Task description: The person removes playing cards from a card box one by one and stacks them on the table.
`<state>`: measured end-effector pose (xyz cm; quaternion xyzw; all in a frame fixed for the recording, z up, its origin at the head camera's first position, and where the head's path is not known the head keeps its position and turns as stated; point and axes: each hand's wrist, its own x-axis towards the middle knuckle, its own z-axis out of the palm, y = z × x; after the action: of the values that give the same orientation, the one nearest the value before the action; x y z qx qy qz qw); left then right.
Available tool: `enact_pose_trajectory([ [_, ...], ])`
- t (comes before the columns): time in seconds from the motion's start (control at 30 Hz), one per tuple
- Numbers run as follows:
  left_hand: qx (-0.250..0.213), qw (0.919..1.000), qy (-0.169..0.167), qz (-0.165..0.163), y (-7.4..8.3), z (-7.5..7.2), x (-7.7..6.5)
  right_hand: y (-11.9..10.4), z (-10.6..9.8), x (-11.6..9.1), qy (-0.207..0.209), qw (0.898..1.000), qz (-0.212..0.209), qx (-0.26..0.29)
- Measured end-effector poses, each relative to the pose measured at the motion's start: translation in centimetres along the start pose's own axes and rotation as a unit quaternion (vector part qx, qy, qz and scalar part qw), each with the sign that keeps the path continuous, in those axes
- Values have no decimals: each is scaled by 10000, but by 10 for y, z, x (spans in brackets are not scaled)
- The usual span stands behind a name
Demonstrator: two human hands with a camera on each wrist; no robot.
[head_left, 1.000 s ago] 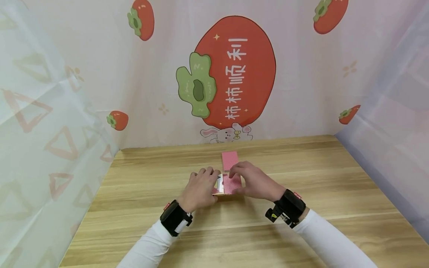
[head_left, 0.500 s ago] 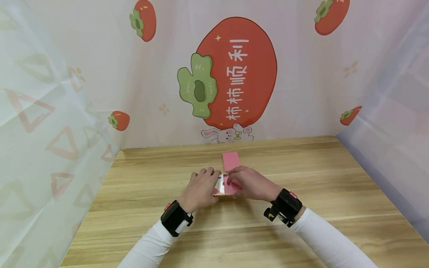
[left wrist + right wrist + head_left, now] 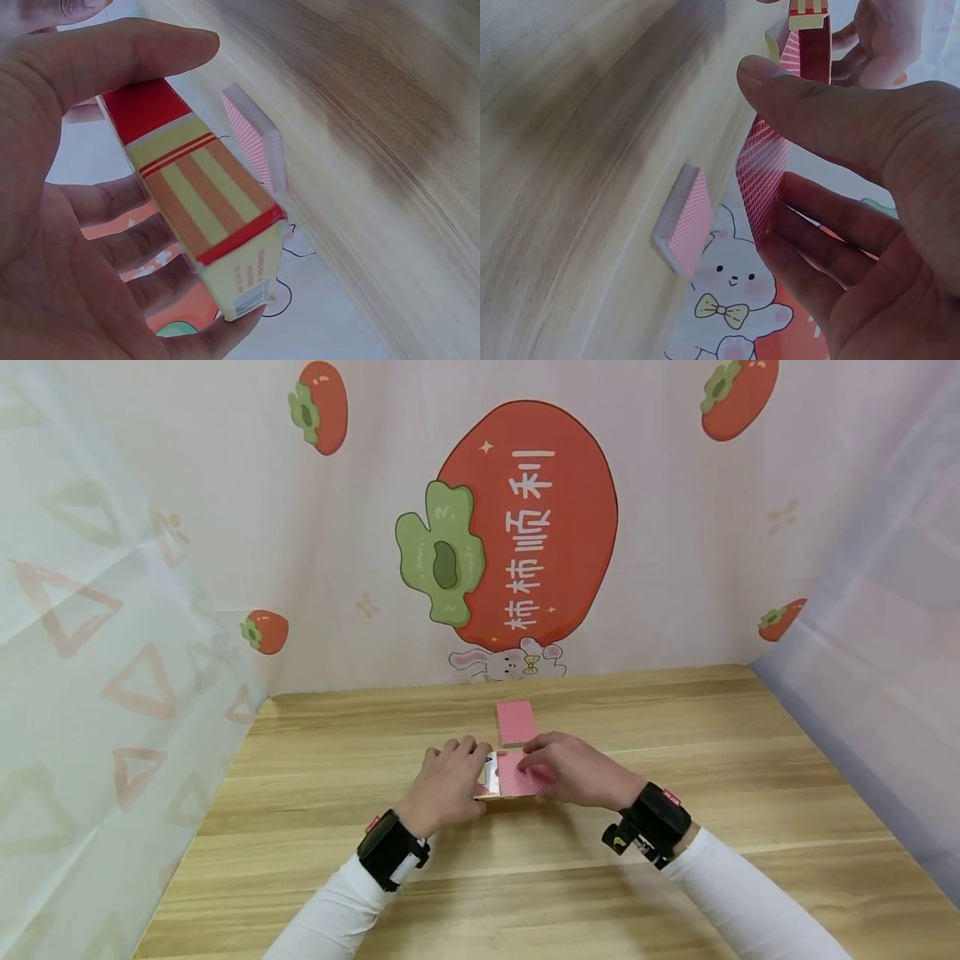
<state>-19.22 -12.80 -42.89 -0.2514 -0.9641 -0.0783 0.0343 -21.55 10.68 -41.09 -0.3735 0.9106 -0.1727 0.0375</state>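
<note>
My left hand [image 3: 445, 783] grips a red and cream playing card box [image 3: 206, 191], thumb along one side and fingers along the other. The box lies on its side with its open end facing right, and a pale flap [image 3: 774, 46] shows there. Out of that end stick playing cards [image 3: 512, 773] with red patterned backs. Their outer part is pinched between the thumb and fingers of my right hand [image 3: 581, 770]. In the right wrist view these cards [image 3: 762, 169] look like a thin packet, their inner end hidden in the box.
A squared stack of pink-backed cards [image 3: 515, 722] lies on the wooden table [image 3: 645, 718] just behind the box. A fabric backdrop [image 3: 330, 568] with persimmon and rabbit prints rises at the table's back edge, and more cloth hangs at both sides.
My right hand dipped over the cards, then shifted slightly right, and the cards now reach farther out from the box. The left hand and the stack behind stay put.
</note>
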Motion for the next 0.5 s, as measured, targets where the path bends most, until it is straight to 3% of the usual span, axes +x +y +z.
enact_pose_trajectory([
  [0.5, -50, 10000, 24, -54, -2, 0, -1, 10, -9, -9, 53, 9999, -95, 99],
])
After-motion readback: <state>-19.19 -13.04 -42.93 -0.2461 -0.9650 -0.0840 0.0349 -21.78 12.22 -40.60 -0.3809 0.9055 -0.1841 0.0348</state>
